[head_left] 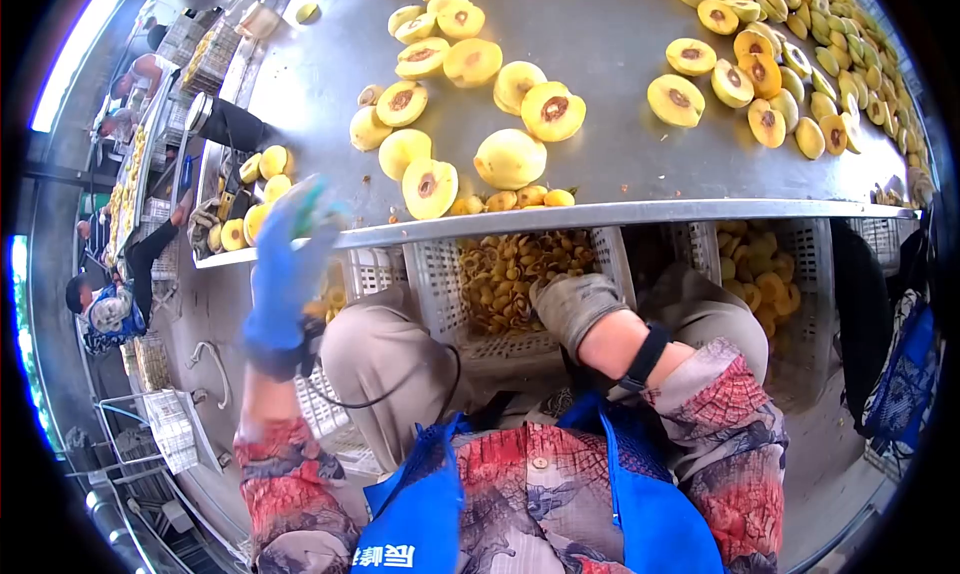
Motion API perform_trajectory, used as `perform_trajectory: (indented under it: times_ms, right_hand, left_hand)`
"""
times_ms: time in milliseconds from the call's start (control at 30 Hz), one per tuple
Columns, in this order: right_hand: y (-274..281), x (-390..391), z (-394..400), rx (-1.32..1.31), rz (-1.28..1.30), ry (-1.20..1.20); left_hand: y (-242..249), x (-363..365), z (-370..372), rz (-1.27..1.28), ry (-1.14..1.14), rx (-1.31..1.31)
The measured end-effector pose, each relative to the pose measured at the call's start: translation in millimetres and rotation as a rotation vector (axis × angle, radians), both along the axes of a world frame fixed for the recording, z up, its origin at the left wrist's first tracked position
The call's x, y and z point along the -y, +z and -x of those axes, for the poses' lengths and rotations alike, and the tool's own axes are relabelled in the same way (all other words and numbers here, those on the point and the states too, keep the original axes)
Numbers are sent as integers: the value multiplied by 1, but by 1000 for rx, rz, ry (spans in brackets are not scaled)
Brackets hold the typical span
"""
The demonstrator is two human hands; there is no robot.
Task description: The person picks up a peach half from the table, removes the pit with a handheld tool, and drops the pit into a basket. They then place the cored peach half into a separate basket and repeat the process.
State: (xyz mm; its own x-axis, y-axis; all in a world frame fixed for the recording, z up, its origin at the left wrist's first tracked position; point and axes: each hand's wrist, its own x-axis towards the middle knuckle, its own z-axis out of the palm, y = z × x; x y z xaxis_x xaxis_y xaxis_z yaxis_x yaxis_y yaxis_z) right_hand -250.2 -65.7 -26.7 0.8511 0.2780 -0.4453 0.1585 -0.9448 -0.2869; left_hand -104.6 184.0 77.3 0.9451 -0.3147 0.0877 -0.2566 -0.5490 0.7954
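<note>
My left hand (288, 274), in a blue glove, is raised at the table's front edge beside several yellow peach halves (257, 217). Motion smears its fingers, and a green patch shows near their tips. In a grey glove, my right hand (580, 312) hangs below the edge, over a crate (437, 289) of small brownish-yellow pieces (515, 269). Its fingers curl downward and hide whatever they hold. Cut yellow peaches lie on the metal table (600, 169) in front of me, some with the brown pit showing, such as one half (553, 112).
A large heap of peaches (850, 64) covers the table's right side. Below it stands another crate (810, 274) with yellow fruit. A dark cable (400, 394) runs across my leg near my left wrist. Other people (110, 304) are at tables on the far left.
</note>
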Motion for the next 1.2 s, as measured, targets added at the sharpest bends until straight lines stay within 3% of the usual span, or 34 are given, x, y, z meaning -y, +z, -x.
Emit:
perform_trajectory:
  times_ms: [133, 300, 433, 567, 667, 733, 833, 933, 1033, 1200]
  right_hand:
    - [10, -1, 2, 115, -121, 4]
    - [8, 3, 4, 145, -133, 53]
    - [18, 4, 4, 111, -242, 11]
    - [33, 14, -3, 17, -428, -78]
    - [49, 23, -10, 41, -611, -309]
    - [51, 26, -12, 162, -815, -483]
    - [61, 33, -18, 120, -848, -713]
    - [66, 29, -26, 94, -842, -725]
    - [57, 17, -30, 200, -798, -700]
    - [57, 8, -38, 256, -783, -659]
  left_hand:
    - [-30, 100, -17, -347, -446, 454]
    - [-66, 168, -51, -593, -768, 216]
    - [-69, 177, -54, -643, -800, 182]
    - [-65, 176, -59, -452, -724, 188]
    - [-47, 162, -64, 63, -500, -293]
    - [-33, 144, -50, 647, -421, -709]
    - [-21, 125, -18, 1034, -361, -941]
    - [-21, 121, 1, 1140, -379, -961]
    - [-35, 126, 17, 1162, -255, -807]
    - [-32, 135, 33, 1104, -266, -700]
